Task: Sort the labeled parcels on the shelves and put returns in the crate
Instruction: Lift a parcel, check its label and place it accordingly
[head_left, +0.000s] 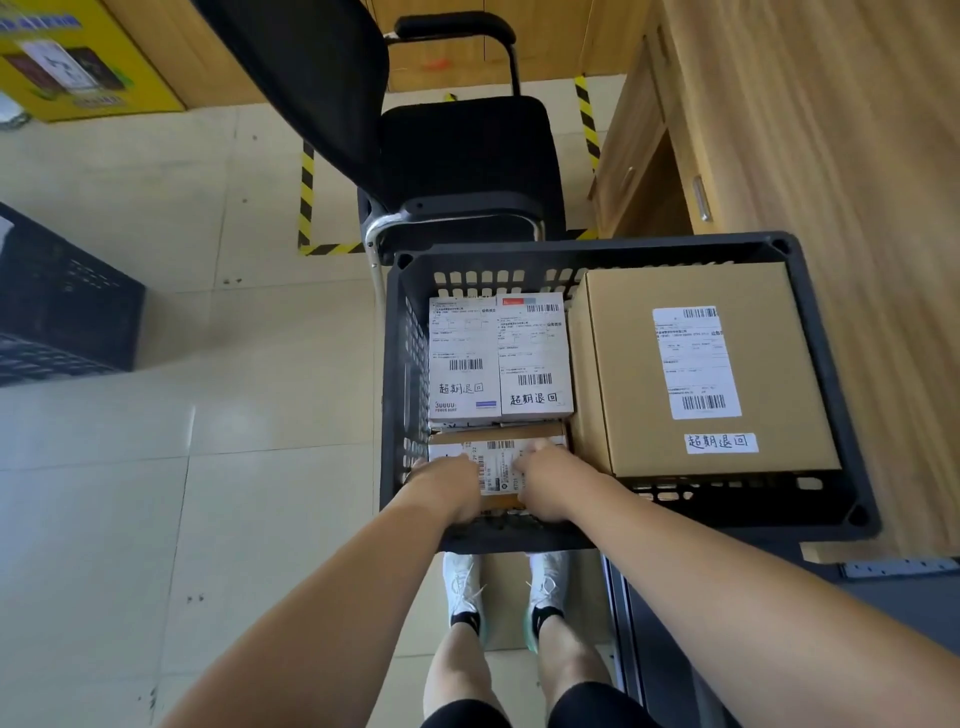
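Observation:
A black slotted plastic crate (831, 374) stands in front of me, holding labeled parcels. Inside at the near left, a small brown parcel (500, 457) with a white barcode label lies low in the crate. My left hand (448, 486) grips its left side and my right hand (545, 480) grips its right side. Behind it lie two white boxes side by side, the left white box (464, 358) and the right white box (535, 358), each with handwritten marks. A large brown carton (706, 364) with a shipping label fills the crate's right half.
A black office chair (457, 156) stands right behind the crate. A wooden desk and cabinet (831, 130) run along the right. Another black crate (62, 301) sits on the tiled floor at left. Yellow-black tape (306, 197) marks the floor. My feet are under the crate's near edge.

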